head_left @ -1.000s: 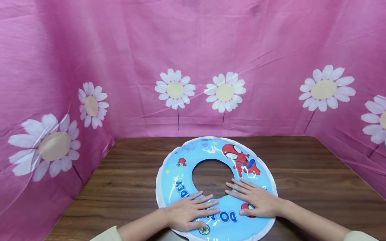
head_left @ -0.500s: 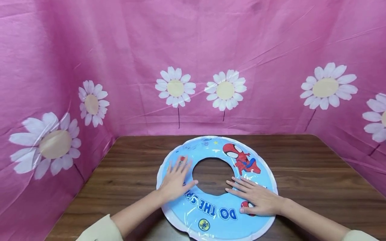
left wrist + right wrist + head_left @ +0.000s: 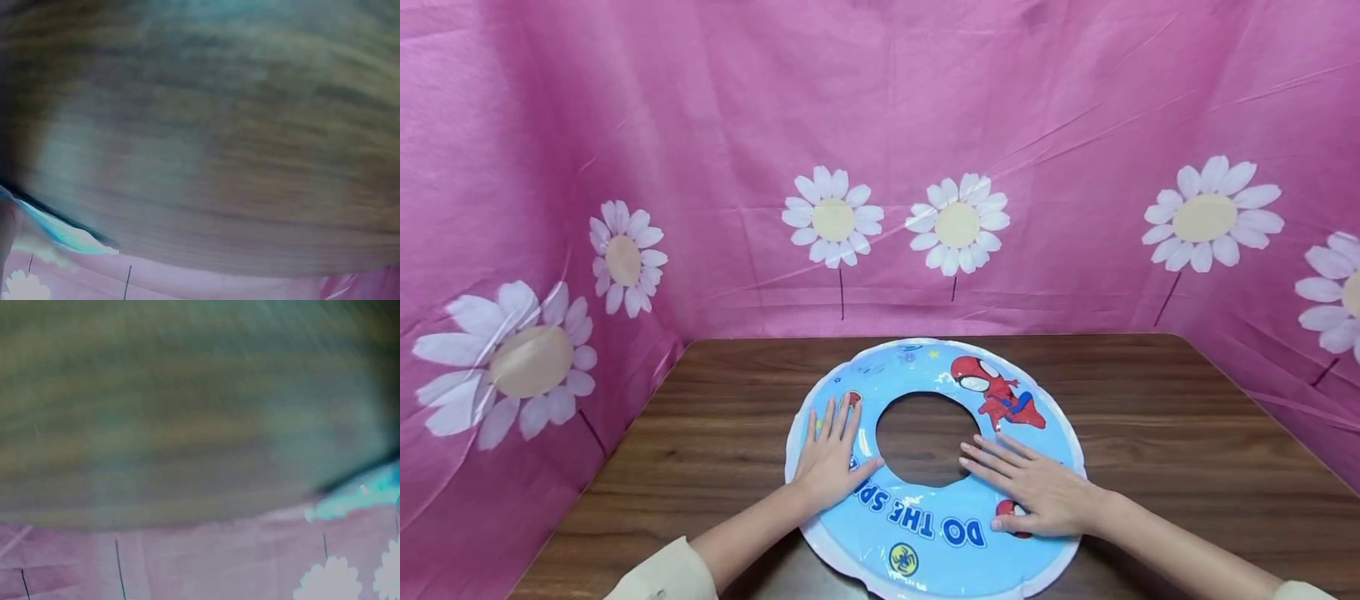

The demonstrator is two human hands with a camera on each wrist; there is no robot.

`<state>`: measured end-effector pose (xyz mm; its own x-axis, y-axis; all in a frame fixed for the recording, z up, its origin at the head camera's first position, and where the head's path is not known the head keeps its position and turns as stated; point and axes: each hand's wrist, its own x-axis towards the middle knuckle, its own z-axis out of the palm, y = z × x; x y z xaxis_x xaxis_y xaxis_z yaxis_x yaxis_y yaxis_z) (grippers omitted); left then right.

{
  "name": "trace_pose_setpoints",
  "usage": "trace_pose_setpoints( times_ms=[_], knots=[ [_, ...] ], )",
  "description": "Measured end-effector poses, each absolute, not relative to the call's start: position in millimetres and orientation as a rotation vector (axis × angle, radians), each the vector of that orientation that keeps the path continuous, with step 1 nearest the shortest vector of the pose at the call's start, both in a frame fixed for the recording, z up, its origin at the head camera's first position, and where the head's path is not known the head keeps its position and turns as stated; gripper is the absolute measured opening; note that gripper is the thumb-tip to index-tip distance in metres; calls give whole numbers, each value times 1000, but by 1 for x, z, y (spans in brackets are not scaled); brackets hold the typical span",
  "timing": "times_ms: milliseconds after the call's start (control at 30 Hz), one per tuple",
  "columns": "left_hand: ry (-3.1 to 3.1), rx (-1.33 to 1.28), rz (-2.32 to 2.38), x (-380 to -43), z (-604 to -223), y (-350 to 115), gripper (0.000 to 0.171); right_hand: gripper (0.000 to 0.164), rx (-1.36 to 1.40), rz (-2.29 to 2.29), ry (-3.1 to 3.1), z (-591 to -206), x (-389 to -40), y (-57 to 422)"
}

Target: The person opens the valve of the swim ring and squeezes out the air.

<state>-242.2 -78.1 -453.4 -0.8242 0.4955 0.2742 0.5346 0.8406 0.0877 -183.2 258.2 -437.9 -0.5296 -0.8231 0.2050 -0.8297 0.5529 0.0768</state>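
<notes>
A light-blue inflatable swim ring [image 3: 925, 575] with a white rim, blue lettering and red cartoon figures lies flat on the table, its surface slightly puffed. On its left side rests my left hand [image 3: 829, 467], palm down, fingers spread and pointing away, thumb reaching the inner hole. My right hand [image 3: 1037, 492] lies flat on the ring's right front part, with straight fingertips at the edge of the hole. Both wrist views are blurred; a strip of the ring [image 3: 69, 236] shows at the lower left of the left one, and the ring [image 3: 356, 503] appears at the right of the other.
The dark wood table [image 3: 1150, 433] extends to both sides of the ring. Pink cloth [image 3: 880, 100] printed with white daisies hangs behind the table and along its left and right sides.
My left hand has gone from the ring's front part, over the lettering, to its left side, turning its fingers away from me. The right hand and the ring have stayed in place.
</notes>
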Motion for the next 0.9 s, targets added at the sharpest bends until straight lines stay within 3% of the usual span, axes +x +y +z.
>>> trace_pose_setpoints(
  times_ms=[200, 400, 633, 900],
  knots=[
    [-2742, -752, -18, -235, -435, -72, 92, 73, 1308, 30, -2516, -407, -187, 252],
    [-2881, -677, -295, -261, -401, -52, 91, 70, 859, 79, -2602, -389, -230, 243],
    [-2868, -683, -264, -316, -427, -41, 84, 77, 480, 316, -2750, -420, -296, 230],
    [-2863, -579, -301, -328, -453, -36, 77, 71, 339, 332, -2835, -453, -310, 231]
  ],
)
